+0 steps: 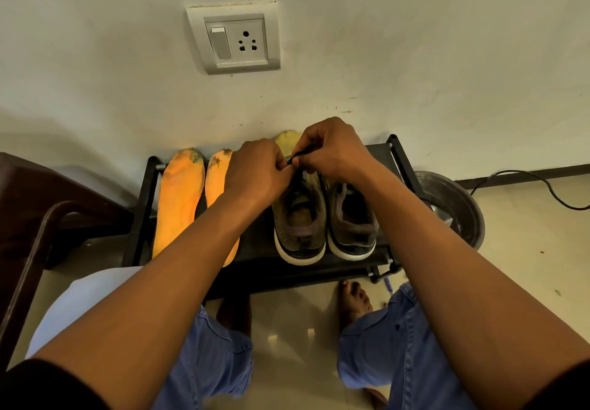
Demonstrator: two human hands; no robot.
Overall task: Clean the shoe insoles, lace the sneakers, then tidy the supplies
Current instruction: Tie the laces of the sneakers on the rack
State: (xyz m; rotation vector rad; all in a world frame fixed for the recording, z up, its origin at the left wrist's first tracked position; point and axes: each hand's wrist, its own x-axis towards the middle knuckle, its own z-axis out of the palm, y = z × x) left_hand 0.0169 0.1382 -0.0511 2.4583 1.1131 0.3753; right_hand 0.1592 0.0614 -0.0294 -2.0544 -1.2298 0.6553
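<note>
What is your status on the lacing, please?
Both hands, left and right, pinching black lace over left sneaker. Orange insoles alongside. Nothing obstructing.

no readable text, labels, brands or numbers anywhere

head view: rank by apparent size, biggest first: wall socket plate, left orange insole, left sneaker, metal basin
1. Left orange insole and left sneaker: look alike in area, so unranked; the left hand hides the sneaker's toe.
2. Wall socket plate.
Metal basin: partly hidden by the right arm and rack, so unplaced.
</note>
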